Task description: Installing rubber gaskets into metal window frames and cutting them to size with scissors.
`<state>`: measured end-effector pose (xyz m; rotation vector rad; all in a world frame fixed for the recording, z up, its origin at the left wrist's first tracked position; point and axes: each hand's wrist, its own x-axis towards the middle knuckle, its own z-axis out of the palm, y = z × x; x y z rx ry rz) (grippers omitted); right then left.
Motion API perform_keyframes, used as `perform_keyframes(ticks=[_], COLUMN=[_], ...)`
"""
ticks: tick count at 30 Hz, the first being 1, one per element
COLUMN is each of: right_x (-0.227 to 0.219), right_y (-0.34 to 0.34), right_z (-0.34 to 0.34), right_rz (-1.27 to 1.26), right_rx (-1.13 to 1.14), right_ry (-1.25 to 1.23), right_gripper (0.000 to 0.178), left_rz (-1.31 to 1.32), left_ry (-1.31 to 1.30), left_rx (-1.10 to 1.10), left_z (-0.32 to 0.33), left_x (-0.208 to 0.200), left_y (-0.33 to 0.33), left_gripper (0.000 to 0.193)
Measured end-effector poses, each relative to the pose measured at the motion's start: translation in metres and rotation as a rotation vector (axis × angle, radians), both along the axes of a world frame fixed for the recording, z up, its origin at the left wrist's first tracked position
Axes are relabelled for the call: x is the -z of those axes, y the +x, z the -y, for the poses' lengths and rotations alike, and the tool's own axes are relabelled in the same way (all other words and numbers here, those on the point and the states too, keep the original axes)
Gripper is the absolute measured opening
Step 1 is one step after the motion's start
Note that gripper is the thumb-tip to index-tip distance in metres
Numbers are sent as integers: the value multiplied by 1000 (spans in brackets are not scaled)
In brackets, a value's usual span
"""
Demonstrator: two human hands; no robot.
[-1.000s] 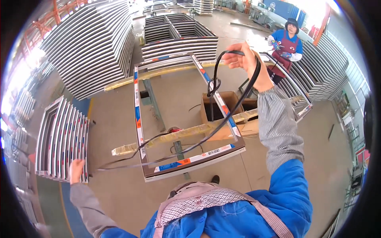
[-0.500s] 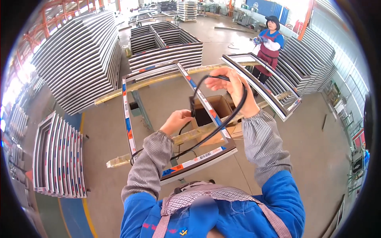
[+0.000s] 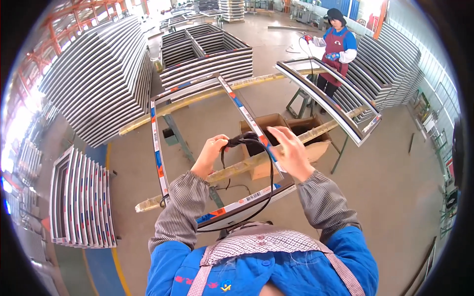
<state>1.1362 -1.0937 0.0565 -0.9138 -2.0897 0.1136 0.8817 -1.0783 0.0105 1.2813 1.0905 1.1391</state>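
Observation:
My left hand point(image 3: 212, 152) is closed, pinching a bunched part of a black flexible strip point(image 3: 271, 180) between thumb and fingers. From there the strip arcs right, then hangs in a long loop down toward my apron. My right hand point(image 3: 295, 152) is just right of the loop, fingers stretched out and apart, holding nothing I can see. Below both hands lies a window frame point(image 3: 157, 148) with a middle bar, covered in white, blue and orange protective tape. It rests on two wrapped beams point(image 3: 227, 172). An open cardboard box point(image 3: 261, 171) stands under it.
A second frame point(image 3: 328, 101) lies on the beams at the right. Beyond it stands a co-worker point(image 3: 335, 47) in a red apron, holding a dark strip. Stacks of frames rise at the far left point(image 3: 98, 74), centre back point(image 3: 207, 64) and near left point(image 3: 81, 200).
My right hand has come down and away from the strip, its fingers opening. My left hand has shifted slightly left with the bunched strip. The co-worker has raised one hand with a strip.

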Motion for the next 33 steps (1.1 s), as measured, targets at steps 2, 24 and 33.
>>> perform_keyframes(ticks=[2,24,33], right_x=[-12,24,16], right_y=[-24,-23,-33], right_z=[2,-18,2], right_rz=[54,-455,280], right_rx=[-69,191,-4], right_ry=[154,-77,-37], right_gripper=[46,33,44], left_rz=[-18,220,-267], left_ry=[-8,4,251], left_rx=[34,-155,-181], left_z=[7,27,32], left_x=[-7,34,-1], left_y=[6,27,55], left_gripper=[18,21,17])
